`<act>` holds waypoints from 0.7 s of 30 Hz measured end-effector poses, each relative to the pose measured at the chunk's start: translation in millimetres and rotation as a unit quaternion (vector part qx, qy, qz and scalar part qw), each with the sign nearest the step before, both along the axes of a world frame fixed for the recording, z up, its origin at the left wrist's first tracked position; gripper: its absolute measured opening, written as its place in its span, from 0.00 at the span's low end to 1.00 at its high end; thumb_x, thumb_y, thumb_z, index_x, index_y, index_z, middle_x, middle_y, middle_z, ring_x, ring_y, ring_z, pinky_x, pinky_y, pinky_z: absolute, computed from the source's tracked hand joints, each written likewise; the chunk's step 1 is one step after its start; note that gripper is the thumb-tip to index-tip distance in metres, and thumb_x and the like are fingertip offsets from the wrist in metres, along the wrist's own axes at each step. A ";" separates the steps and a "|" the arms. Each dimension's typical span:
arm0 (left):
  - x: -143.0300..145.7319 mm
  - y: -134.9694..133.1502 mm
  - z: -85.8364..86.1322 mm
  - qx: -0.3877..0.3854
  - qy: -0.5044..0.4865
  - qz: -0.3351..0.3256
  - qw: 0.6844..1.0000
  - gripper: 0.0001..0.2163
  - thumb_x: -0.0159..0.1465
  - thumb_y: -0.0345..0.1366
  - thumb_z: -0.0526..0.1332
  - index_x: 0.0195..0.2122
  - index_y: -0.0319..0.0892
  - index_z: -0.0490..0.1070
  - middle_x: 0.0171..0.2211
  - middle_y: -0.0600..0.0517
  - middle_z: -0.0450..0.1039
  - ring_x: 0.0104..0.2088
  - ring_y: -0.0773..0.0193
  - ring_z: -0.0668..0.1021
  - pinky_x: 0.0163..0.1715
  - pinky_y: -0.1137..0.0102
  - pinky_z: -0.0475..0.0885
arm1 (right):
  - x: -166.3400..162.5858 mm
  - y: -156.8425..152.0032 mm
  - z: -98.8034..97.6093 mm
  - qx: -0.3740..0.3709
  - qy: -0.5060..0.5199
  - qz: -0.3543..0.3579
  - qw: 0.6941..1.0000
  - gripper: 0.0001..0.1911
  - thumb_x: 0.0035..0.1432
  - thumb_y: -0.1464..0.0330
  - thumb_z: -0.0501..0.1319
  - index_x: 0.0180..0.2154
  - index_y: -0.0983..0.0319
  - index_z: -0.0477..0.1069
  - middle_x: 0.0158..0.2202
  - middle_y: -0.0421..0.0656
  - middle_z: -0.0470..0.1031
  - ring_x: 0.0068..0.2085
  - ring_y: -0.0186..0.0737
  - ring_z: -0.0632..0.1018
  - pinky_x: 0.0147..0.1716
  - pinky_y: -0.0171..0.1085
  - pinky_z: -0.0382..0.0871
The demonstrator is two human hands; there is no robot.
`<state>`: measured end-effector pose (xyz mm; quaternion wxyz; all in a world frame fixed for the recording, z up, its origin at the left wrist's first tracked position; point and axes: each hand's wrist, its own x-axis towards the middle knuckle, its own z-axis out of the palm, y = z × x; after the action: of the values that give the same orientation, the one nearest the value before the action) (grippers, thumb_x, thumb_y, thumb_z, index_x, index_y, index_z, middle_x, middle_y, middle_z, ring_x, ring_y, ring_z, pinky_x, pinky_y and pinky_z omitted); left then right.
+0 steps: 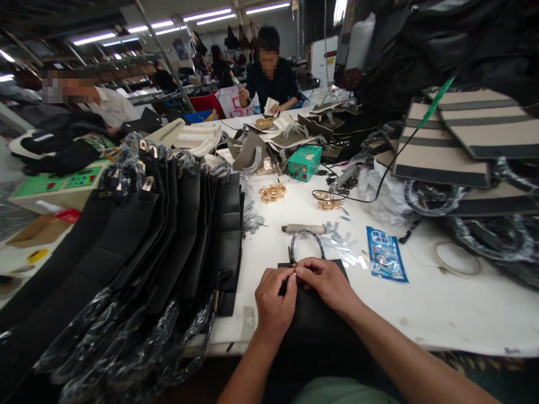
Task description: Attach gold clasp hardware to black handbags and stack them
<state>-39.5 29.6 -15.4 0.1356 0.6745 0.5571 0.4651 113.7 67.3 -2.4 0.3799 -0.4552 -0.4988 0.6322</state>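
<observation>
A black bag panel (309, 314) lies at the table's front edge, partly under my forearms. Its plastic-wrapped handle (307, 233) arches up beyond my fingers. My left hand (275, 297) is closed, with thumb and forefinger pinched at the near left foot of the handle. From the other side my right hand (322, 280) pinches at the same spot, its fingertips meeting the left ones. A small gold-coloured metal fitting (295, 265) shows between the fingertips; most of it is hidden. Just past the handle lies a worn grey-brown rod-shaped tool (304, 229).
Black bag panels with wrapped handles (168, 224) stack at left. Gold fittings (272, 193), metal plates (343, 244), a blue packet (385, 253), a tape roll (457, 258) and a green box (305, 163) with a cable share the table. A co-worker (272, 73) sits opposite.
</observation>
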 end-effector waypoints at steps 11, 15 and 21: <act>-3.5 0.1 -0.2 -0.079 -0.080 0.067 0.991 0.06 0.67 0.35 0.57 0.38 0.44 0.74 0.36 0.51 0.77 0.39 0.61 0.78 0.42 0.66 0.72 | -25.5 -11.2 6.6 0.069 -0.036 -0.084 0.993 0.11 0.58 0.59 0.64 0.34 0.60 0.78 0.35 0.42 0.79 0.39 0.43 0.77 0.43 0.38 0.69; -6.6 2.0 -0.9 -0.122 -0.160 0.078 0.976 0.08 0.68 0.39 0.56 0.38 0.43 0.74 0.37 0.50 0.77 0.40 0.60 0.78 0.44 0.66 0.73 | -37.5 -12.7 7.5 0.062 -0.025 -0.109 0.992 0.10 0.58 0.59 0.64 0.34 0.59 0.78 0.35 0.42 0.80 0.39 0.43 0.77 0.44 0.38 0.69; -6.1 3.1 -2.1 -0.114 -0.165 0.052 0.978 0.09 0.68 0.39 0.56 0.46 0.44 0.72 0.43 0.48 0.75 0.44 0.60 0.77 0.48 0.64 0.72 | -25.8 -0.2 6.2 -0.025 0.064 -0.036 0.997 0.16 0.56 0.55 0.66 0.34 0.62 0.78 0.32 0.42 0.78 0.35 0.39 0.76 0.36 0.36 0.69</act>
<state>-45.7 32.7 -17.5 0.2774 0.5387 0.6110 0.5095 87.9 67.0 3.8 0.4222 -0.4409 -0.4406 0.6582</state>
